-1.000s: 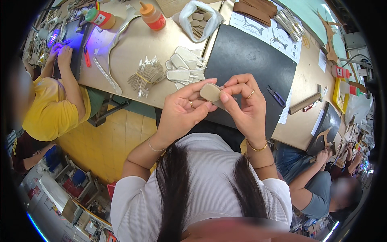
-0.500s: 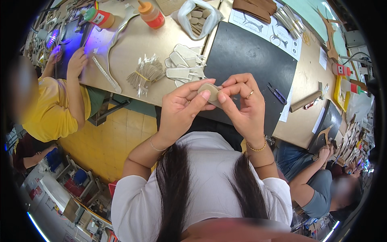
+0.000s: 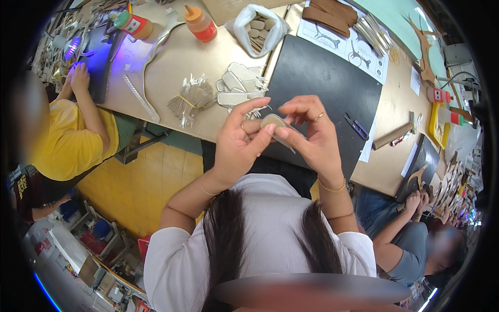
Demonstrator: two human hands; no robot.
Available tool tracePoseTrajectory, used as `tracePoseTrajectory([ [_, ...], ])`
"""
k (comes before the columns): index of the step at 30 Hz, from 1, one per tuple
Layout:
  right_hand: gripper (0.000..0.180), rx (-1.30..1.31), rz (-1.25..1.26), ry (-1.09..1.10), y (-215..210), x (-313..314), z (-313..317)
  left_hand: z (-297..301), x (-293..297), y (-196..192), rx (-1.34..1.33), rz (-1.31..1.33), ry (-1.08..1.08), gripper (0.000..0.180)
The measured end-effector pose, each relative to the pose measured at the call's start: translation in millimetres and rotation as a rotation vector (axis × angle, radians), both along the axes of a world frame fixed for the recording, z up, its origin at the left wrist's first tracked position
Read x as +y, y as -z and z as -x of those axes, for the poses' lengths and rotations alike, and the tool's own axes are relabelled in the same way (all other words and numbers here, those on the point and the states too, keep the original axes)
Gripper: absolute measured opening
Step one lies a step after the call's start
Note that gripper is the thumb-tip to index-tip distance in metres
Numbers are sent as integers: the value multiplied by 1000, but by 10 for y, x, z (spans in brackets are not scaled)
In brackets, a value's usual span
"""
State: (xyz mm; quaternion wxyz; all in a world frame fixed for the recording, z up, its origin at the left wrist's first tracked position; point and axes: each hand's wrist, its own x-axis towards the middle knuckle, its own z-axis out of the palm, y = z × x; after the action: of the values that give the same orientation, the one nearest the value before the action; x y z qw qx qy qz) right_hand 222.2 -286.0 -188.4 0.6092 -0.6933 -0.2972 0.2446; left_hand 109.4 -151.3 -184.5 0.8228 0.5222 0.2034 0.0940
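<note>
Between my two hands, above the near edge of a black mat [image 3: 322,73], is a small beige piece with a rounded end [image 3: 272,120], like a leather tab. My left hand [image 3: 236,140] pinches its rounded end between thumb and fingers. My right hand [image 3: 318,138] grips the lower right part, thumb pressed on its edge; the fingers behind hide some of it. Beyond my left hand lies a pile of pale rounded tabs [image 3: 240,83] with white ends. Beside it is a bundle of thin beige strips [image 3: 189,101] held by a yellow band.
A white plastic bag of beige pieces [image 3: 258,31] stands at the back, near an orange-capped bottle [image 3: 200,25]. Dark snips [image 3: 356,126] lie on the mat's right side, near a hammer [image 3: 395,134]. Co-workers sit left, in a yellow shirt [image 3: 78,136], and right, in grey [image 3: 410,255].
The beige piece has tilted and shifted slightly right and down in my hands. My right thumb has slid over its edge, and my left index finger has lifted away.
</note>
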Motion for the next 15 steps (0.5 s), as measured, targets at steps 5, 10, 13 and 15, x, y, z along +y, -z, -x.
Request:
tracePoseTrajectory([
  [5, 26, 93, -47, -13, 75, 153, -165, 90, -10, 130, -113, -165, -94, 60],
  [10, 44, -283, 341, -155, 416, 581, -633, 287, 180, 402, 125, -223, 165, 40],
  [13, 60, -430, 425, -277, 620, 914, -690, 410, 309, 634, 319, 6, 187, 26],
  [15, 79, -535, 548, -302, 686, 1085, -661, 502, 384, 779, 350, 154, 120, 19],
])
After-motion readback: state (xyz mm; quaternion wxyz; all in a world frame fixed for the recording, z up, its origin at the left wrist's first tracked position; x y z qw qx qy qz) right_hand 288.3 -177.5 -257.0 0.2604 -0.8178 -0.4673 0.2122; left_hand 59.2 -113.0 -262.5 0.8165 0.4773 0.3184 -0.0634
